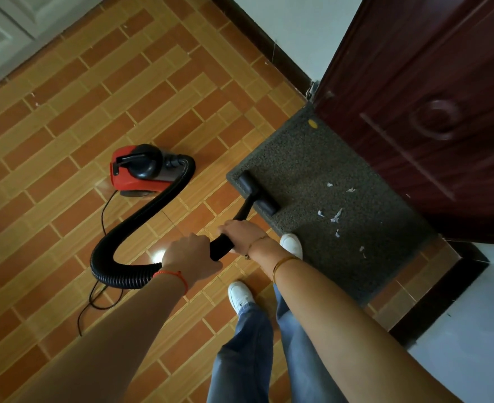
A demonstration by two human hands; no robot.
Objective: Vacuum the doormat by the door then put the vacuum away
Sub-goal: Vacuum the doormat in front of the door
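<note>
Vacuuming under way, not finished. Both hands wrapped round the black wand [241, 212]: left hand [189, 254] at the hose end, right hand [240, 232] just ahead of it, nearer the nozzle. Nozzle [257, 193] flat on the near corner of the doormat [321, 158], just beyond the right hand. White scraps [336, 215] scattered on the mat, to the right of the nozzle and not yet reached. Mat lying against the dark door [432, 82].

Vacuum [141, 168], red and black, on the tiled floor [65, 97] well beyond the left hand, joined by the ribbed hose [129, 228]; cord [93, 298] trailing beneath the left forearm.

Left to do: clear scraps, cover the rest of the mat, put vacuum away.

No brand, label or writing legible anywhere.
</note>
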